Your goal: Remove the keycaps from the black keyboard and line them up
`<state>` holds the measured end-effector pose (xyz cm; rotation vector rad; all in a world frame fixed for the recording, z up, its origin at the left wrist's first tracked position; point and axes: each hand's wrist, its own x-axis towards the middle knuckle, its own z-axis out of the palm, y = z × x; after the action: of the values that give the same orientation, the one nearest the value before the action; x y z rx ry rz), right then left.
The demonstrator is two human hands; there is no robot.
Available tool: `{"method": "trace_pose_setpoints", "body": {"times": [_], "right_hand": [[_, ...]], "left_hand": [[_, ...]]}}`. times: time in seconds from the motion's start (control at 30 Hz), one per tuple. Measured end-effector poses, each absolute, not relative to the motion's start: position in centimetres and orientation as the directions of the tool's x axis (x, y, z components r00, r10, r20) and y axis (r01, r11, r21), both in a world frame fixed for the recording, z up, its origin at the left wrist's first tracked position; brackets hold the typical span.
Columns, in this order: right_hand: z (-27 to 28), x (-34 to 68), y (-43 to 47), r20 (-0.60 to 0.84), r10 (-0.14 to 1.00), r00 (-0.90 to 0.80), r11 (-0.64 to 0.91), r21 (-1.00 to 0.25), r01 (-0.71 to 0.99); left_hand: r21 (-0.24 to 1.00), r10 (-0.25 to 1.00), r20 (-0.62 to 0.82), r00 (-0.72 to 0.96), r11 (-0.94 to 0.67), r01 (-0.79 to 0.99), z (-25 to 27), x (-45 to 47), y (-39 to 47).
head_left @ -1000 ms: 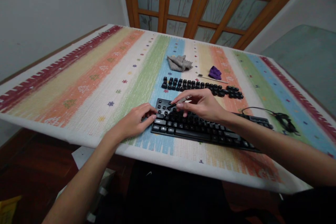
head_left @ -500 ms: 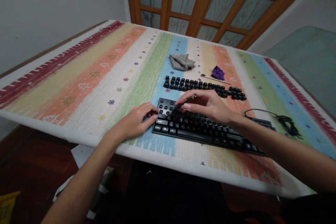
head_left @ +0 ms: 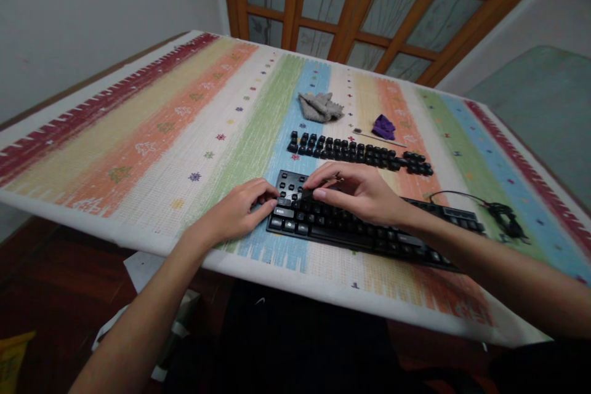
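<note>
A black keyboard [head_left: 341, 236] lies on the table, with keycaps off its upper left part, where bare switch stems show. My left hand [head_left: 244, 209] rests at the keyboard's left end, fingers curled and thumb and fingertips against its edge. Over the left part of the keys, my right hand [head_left: 355, 191] is closed in a pinch on a slim dark tool [head_left: 336, 177], whose end shows above the thumb. A small dark piece [head_left: 306, 194] shows at those fingertips; whether it is a keycap or the tool's tip I cannot tell.
Behind the keyboard stand rows of loose black keycaps [head_left: 341, 149]. Further back lie a grey cloth [head_left: 320, 107], a purple cloth [head_left: 383, 127] and a thin brush [head_left: 381, 138]. A coiled black cable [head_left: 505, 220] sits to the right on the striped tablecloth [head_left: 152, 154].
The tool in my right hand has tilted lower and now lies mostly hidden behind the fingers, which have come down closer to the keys. My left hand stays at the keyboard's edge.
</note>
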<state>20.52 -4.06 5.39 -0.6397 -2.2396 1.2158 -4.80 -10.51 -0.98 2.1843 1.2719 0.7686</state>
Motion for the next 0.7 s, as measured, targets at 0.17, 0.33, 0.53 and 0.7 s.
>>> {"method": "trace_pose_setpoints", "body": {"times": [0.17,0.33,0.53,0.7], "right_hand": [[4.9,20.7,-4.3,0.179,0.641,-0.746,0.454,-0.872,0.181],[4.0,21.2,-4.5,0.158,0.668,-0.727,0.419,-0.888,0.191],[3.8,21.0,-4.9,0.184,0.652,-0.735,0.468,-0.861,0.2],[4.0,20.3,-4.7,0.237,0.613,-0.754,0.537,-0.825,0.177]], "left_hand": [[0.658,0.891,0.206,0.404,-0.432,0.617,-1.0,-4.8,-10.5],[0.671,0.896,0.21,0.391,-0.423,0.609,-1.1,-4.9,-10.6],[0.697,0.908,0.206,0.366,-0.399,0.596,-1.1,-4.9,-10.6],[0.69,0.901,0.206,0.381,-0.41,0.597,-1.0,-4.9,-10.6]]}}
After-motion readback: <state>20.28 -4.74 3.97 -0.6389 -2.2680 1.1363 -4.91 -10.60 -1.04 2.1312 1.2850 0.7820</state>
